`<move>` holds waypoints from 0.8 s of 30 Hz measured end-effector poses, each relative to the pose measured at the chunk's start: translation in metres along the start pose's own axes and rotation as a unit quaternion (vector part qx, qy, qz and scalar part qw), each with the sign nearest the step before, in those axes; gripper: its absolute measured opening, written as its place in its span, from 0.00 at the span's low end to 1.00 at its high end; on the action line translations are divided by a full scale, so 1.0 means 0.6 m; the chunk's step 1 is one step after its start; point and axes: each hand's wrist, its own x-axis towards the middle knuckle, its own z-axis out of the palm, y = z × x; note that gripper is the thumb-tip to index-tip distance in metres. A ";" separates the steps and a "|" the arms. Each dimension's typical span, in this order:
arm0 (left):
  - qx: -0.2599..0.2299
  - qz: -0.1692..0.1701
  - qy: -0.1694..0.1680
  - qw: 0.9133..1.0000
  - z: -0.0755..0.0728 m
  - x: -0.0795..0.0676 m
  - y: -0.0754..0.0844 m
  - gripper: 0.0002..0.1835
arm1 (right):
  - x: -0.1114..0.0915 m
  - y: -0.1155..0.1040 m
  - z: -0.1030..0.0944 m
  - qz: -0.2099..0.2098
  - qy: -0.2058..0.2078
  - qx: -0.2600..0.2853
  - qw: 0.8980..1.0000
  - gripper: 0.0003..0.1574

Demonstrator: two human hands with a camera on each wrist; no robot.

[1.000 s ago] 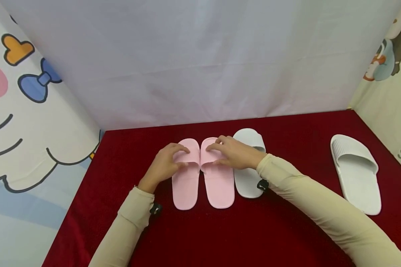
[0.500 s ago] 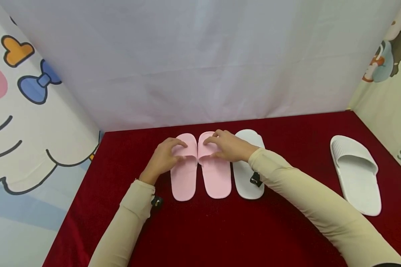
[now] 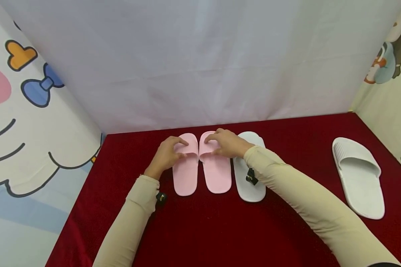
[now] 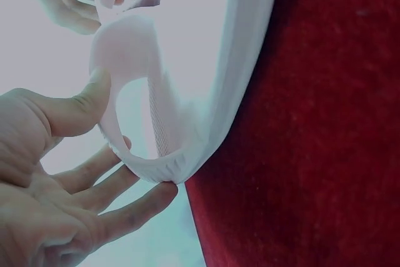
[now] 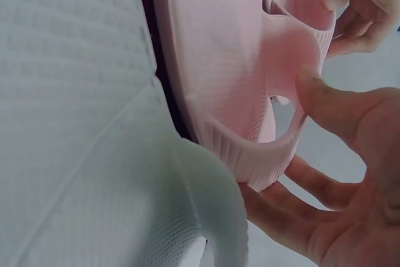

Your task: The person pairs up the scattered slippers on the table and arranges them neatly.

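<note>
Right hand (image 3: 230,142) pinches the strap of the right pink slipper (image 3: 217,172), thumb opposing fingers slightly spread along the outer side. Left pink slipper (image 3: 185,180) sits directly left of the right pink one, nearly parallel; left hand (image 3: 167,154) pinches its strap, same finger layout. White slipper (image 3: 248,187) is just right of the right pink one, other white slipper (image 3: 362,185) well apart, also right. Red cloth (image 3: 204,230) runs beneath.
</note>
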 end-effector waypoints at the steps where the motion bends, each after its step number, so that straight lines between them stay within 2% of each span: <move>1: 0.000 -0.001 0.000 1.000 0.001 0.000 0.000 0.19 | 0.000 0.001 0.001 0.000 -0.003 0.001 1.000 0.26; 12: -0.018 -0.001 -0.022 1.000 0.010 0.009 -0.007 0.15 | 0.002 0.001 0.003 0.040 -0.049 0.001 0.998 0.26; 20: -0.027 -0.012 -0.034 0.999 0.010 0.013 -0.008 0.14 | 0.001 0.004 0.008 0.044 -0.045 0.006 0.998 0.25; 24: -0.017 -0.005 -0.036 0.999 0.013 0.010 -0.010 0.14 | -0.002 0.004 0.012 0.044 -0.050 0.028 0.997 0.29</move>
